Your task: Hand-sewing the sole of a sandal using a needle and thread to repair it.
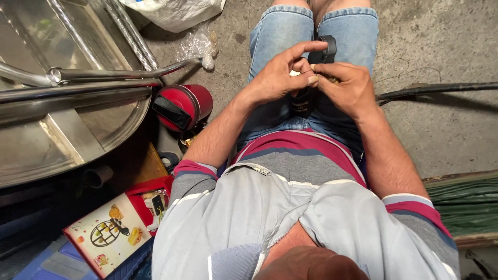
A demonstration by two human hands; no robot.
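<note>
Two hands meet over a small piece above the lap, centre top of the frame.

The left hand [277, 72] curls its fingers loosely, thumb tip against a small pale piece [310, 79] that the right hand [346, 85] pinches shut between thumb and forefinger; the piece sits right where the two grips touch. A black device [326, 52] lies just behind them on the denim shorts [280, 31]. A red container [184, 105] stands at centre left beside a steel frame [62, 78].
</note>
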